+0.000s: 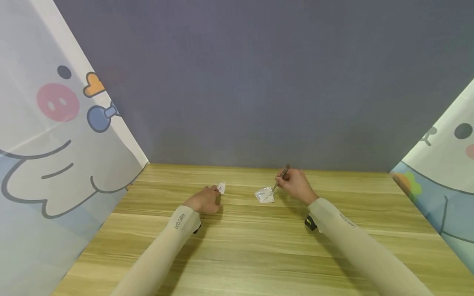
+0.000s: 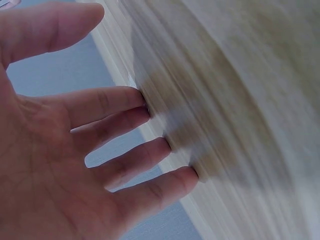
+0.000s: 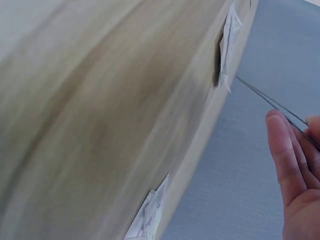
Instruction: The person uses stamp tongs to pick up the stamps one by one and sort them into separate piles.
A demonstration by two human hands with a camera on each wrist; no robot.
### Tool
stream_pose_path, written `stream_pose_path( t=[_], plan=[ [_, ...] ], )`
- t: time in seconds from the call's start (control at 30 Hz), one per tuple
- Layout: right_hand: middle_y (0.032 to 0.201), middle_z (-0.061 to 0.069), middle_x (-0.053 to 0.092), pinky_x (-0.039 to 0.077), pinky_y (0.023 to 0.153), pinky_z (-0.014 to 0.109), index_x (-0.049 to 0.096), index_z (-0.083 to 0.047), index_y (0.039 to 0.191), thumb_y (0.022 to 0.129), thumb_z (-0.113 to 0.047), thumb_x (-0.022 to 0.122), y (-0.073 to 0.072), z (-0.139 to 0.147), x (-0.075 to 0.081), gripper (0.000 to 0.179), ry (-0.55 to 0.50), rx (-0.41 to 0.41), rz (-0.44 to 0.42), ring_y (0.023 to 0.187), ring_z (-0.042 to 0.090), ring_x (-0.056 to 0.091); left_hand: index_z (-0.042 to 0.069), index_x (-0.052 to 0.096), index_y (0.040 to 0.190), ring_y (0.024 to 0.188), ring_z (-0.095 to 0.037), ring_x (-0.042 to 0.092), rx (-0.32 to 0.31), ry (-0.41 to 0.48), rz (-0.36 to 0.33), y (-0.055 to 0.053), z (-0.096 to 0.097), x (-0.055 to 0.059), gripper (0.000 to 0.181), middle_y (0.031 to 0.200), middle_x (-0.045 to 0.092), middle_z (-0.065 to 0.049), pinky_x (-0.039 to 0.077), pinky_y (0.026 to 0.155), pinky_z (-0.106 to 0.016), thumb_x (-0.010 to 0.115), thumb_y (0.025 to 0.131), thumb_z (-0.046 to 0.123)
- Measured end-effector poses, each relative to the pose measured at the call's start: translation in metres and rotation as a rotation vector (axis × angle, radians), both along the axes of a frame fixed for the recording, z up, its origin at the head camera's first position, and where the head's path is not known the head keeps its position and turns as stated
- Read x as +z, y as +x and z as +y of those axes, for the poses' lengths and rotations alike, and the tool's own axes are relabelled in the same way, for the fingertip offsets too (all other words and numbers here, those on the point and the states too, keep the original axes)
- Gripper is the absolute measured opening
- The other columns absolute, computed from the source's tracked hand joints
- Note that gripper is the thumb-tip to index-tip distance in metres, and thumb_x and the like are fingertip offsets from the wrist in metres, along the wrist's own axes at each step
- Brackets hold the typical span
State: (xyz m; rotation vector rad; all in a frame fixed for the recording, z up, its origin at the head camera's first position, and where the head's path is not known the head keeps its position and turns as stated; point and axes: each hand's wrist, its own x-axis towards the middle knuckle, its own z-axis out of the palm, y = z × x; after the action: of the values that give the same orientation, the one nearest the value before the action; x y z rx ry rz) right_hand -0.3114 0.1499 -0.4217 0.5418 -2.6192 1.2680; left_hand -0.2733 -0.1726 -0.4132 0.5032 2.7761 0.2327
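Observation:
My right hand [image 1: 296, 187] pinches a pair of slim metal tweezers [image 1: 285, 172]. Their tips point down at a few small overlapping white papers [image 1: 263, 195] with faint print, which lie on the table; whether the tips grip one cannot be told. In the right wrist view the two thin arms of the tweezers [image 3: 272, 101] stand slightly apart at the fingers. My left hand [image 1: 207, 200] rests its fingertips on the wood, thumb spread away. Beside its fingers lies another small white printed paper [image 1: 221, 187], partly covered by the hand.
The wood-grain table [image 1: 237, 246] ends at a grey upright panel [image 1: 237, 90] behind the papers. Cartoon-printed sheets hang on the left [image 1: 37, 164] and the right [image 1: 444, 172]. In the right wrist view, white papers stand out in two places [image 3: 230, 45].

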Motion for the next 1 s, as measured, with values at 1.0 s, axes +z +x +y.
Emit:
stream_pose_path(
  t=[1.0],
  plan=[
    [0.072,0.001,0.068,0.055,0.066,0.035,0.069,-0.005,0.087,0.091,-0.015,0.064,0.007,-0.004,0.012,0.012,0.017,-0.014,0.073,0.064,0.014,0.066,0.0,0.046,0.138,0.134,-0.041,0.026,0.004,0.004,-0.008,0.001,0.001,0.002,0.061,0.145,0.035,-0.014,0.028,0.106,-0.053,0.061,0.09,0.035]
  ],
)
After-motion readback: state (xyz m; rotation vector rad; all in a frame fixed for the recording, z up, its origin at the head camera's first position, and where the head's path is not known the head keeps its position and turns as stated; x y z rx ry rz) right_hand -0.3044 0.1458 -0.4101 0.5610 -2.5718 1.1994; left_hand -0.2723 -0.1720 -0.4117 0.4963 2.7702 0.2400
